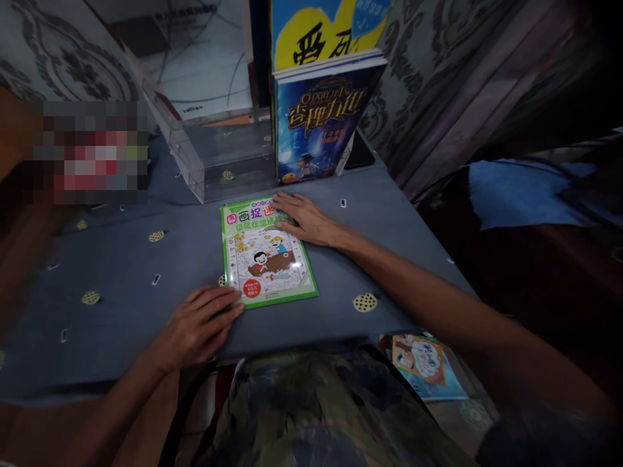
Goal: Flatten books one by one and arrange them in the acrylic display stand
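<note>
A green-bordered picture book (267, 259) lies flat on the blue-grey tablecloth (126, 305), its cover facing up. My right hand (306, 220) rests over the book's upper right corner with its fingers stretched out, hiding part of the title. At the lower left corner, my left hand (204, 324) lies with its fingers extended and the tips touching the book's edge. Neither hand is wrapped round anything.
Behind the book stands a clear acrylic rack (195, 172), with a dark blue book (321, 123) and a yellow-and-blue one (316, 32) upright at its right. A dark flat object (359, 152) lies beside them. Another book (426, 366) is below the table's front edge.
</note>
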Tool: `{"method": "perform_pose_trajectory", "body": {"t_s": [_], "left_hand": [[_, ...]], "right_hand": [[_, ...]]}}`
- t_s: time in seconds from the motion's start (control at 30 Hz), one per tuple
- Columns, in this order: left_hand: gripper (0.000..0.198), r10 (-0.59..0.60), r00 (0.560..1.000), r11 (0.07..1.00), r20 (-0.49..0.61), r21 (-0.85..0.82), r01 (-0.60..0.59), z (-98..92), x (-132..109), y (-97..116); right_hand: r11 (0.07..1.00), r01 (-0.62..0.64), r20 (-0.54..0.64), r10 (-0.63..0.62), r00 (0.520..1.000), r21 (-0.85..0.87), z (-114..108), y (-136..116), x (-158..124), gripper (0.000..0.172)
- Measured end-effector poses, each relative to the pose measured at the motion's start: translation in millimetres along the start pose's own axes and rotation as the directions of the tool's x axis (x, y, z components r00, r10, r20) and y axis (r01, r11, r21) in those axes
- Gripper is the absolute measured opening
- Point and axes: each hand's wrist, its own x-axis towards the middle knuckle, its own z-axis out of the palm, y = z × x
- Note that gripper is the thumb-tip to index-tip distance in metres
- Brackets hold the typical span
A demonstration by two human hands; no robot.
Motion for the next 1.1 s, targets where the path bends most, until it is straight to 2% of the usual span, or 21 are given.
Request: {"method": "perform_pose_trajectory", "body": {"t_s": [0.17, 0.33, 0.43, 0.53, 0.67, 0.8, 0.93, 1.1], "left_hand": [[0.049, -0.069, 0.997, 0.997, -0.042, 0.030, 0.070, -6.3, -22.2, 0.5], [0.047, -0.110, 0.992, 0.994, -0.064, 0.000, 0.110, -4.4, -18.4, 0.3], [0.045, -0.150, 0.985, 0.988, -0.089, 0.011, 0.152, -0.8, -11.6, -8.9], [0.041, -0.201, 0.973, 0.979, -0.114, 0.010, 0.204, 3.5, -1.1, -29.6], [0.034, -0.285, 0.953, 0.959, -0.103, -0.017, 0.284, 7.6, 22.3, -67.9], [0.038, -0.415, 0.907, 0.909, -0.074, 0.018, 0.417, 10.0, 51.1, -97.6], [0.039, -0.457, 0.885, 0.884, -0.085, 0.060, 0.463, 11.0, 74.4, -104.0], [0.038, -0.511, 0.859, 0.836, -0.037, 0.211, 0.506, 6.5, 95.7, -88.4]], "right_hand": [[1.000, -0.004, 0.000, 0.004, 1.000, -0.004, 1.8, 1.0, -0.1, 0.056], [1.000, 0.018, -0.021, -0.018, 1.000, -0.006, 4.6, 4.1, 0.9, 0.058], [0.999, 0.035, -0.036, -0.035, 0.999, -0.005, 6.4, 6.5, 1.8, 0.058], [0.999, 0.047, -0.047, -0.047, 0.998, -0.006, 7.6, 7.8, 2.1, 0.056], [0.999, 0.044, -0.058, -0.044, 0.997, -0.006, 7.0, 6.4, 1.7, 0.054], [1.000, 0.026, -0.045, -0.026, 0.999, -0.006, 4.7, 3.1, 1.2, 0.053], [1.000, 0.012, -0.036, -0.013, 0.999, -0.027, 2.3, 2.2, 1.6, 0.052], [0.997, -0.039, -0.067, 0.035, 0.997, -0.066, -3.3, -1.4, 3.2, 0.052]]}}
